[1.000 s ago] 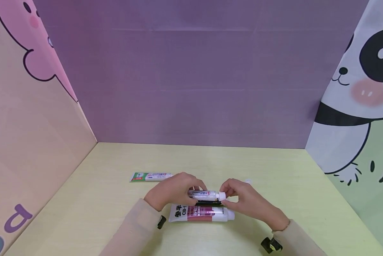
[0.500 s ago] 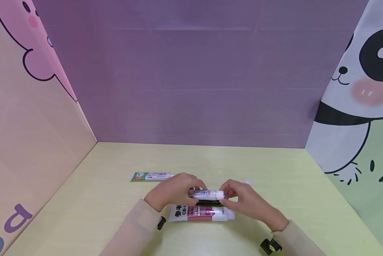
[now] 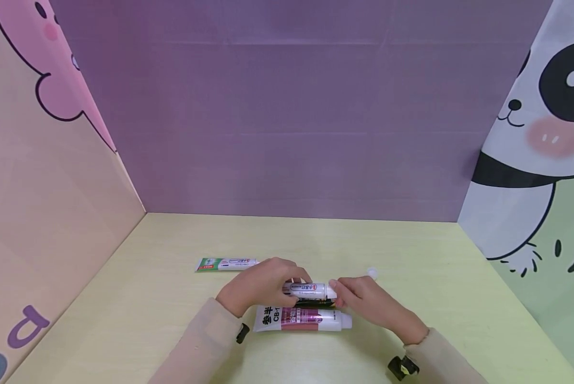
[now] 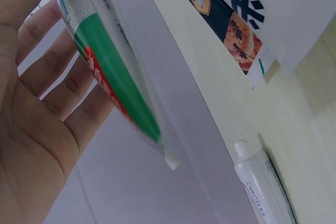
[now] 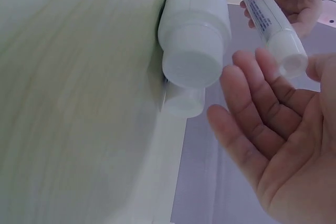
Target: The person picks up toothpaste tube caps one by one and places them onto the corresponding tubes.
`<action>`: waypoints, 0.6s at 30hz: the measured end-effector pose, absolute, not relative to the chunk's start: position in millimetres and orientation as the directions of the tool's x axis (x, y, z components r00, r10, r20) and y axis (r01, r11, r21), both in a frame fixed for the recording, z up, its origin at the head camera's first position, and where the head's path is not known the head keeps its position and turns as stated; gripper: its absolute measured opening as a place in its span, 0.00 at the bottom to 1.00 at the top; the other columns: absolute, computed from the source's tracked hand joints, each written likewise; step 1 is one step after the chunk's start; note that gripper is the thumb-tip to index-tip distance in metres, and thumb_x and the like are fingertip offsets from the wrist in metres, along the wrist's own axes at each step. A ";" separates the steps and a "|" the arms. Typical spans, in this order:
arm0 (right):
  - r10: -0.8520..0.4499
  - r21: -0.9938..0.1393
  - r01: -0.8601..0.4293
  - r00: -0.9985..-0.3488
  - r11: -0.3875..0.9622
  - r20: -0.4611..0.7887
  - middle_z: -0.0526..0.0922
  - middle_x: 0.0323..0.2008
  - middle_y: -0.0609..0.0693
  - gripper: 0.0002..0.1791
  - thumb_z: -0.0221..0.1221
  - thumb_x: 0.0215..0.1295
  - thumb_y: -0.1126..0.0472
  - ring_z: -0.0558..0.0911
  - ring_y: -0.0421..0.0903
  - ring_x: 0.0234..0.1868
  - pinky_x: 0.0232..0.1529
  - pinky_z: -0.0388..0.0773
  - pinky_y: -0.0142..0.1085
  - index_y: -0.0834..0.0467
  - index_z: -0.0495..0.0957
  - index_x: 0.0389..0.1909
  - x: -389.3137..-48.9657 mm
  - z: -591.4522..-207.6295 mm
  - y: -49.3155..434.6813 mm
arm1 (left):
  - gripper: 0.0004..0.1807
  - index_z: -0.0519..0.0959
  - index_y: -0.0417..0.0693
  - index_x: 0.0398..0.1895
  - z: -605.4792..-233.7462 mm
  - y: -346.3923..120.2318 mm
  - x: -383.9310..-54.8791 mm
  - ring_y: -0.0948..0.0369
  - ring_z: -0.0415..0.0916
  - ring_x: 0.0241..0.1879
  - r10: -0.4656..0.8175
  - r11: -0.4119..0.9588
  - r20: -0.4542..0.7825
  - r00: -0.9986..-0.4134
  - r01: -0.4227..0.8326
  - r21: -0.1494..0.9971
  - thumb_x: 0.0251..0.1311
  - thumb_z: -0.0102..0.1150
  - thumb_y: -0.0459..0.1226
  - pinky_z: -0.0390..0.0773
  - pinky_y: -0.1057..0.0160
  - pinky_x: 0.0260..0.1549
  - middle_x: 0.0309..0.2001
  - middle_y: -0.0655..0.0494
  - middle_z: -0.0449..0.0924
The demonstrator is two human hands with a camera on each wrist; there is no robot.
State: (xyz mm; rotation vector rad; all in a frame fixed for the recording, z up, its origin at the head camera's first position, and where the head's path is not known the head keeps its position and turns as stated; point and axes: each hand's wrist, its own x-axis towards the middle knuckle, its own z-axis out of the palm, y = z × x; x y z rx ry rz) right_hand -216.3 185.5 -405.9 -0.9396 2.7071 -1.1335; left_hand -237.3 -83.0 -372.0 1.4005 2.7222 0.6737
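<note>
Held tube point(image 3: 307, 290) hovers near a pink-white tube point(image 3: 300, 320) (lettered "参半 CB").

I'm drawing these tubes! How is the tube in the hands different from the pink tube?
The held tube is slimmer; the pink tube is fatter. The held tube is up in the left hand; the pink tube lies down. Both have white caps.

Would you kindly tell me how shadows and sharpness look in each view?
Head view: soft-edged shadows on the table; left wrist view: bluish cast, lettering on the held tube blurred; right wrist view: hazy, its small print unreadable.
</note>
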 end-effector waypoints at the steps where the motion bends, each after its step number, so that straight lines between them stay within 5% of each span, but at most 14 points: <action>1: -0.553 -0.667 -0.504 -0.817 0.549 0.161 0.80 0.24 0.41 0.22 0.47 0.80 0.49 0.78 0.39 0.27 0.31 0.77 0.34 0.55 0.80 0.29 -216.4 -405.7 184.9 | 0.16 0.85 0.50 0.48 -371.8 -82.9 -237.2 0.70 0.73 0.34 0.778 0.508 0.186 -0.601 0.774 0.377 0.54 0.70 0.33 0.75 0.73 0.37 0.41 0.65 0.82; 12: -0.498 -0.669 -0.433 -0.860 0.604 0.108 0.81 0.23 0.39 0.30 0.40 0.82 0.46 0.80 0.41 0.28 0.35 0.77 0.36 0.52 0.81 0.24 -214.3 -402.1 183.4 | 0.18 0.85 0.51 0.49 -370.8 -83.5 -235.8 0.70 0.73 0.33 0.768 0.528 0.170 -0.617 0.761 0.376 0.53 0.70 0.33 0.75 0.73 0.35 0.41 0.65 0.82; 18: -0.496 -0.651 -0.469 -0.853 0.597 0.160 0.84 0.30 0.39 0.21 0.44 0.81 0.48 0.82 0.40 0.34 0.38 0.78 0.38 0.54 0.82 0.40 -214.1 -402.3 187.6 | 0.17 0.85 0.51 0.49 -371.4 -85.1 -236.1 0.70 0.73 0.34 0.759 0.537 0.168 -0.629 0.750 0.385 0.53 0.68 0.33 0.76 0.72 0.37 0.41 0.66 0.82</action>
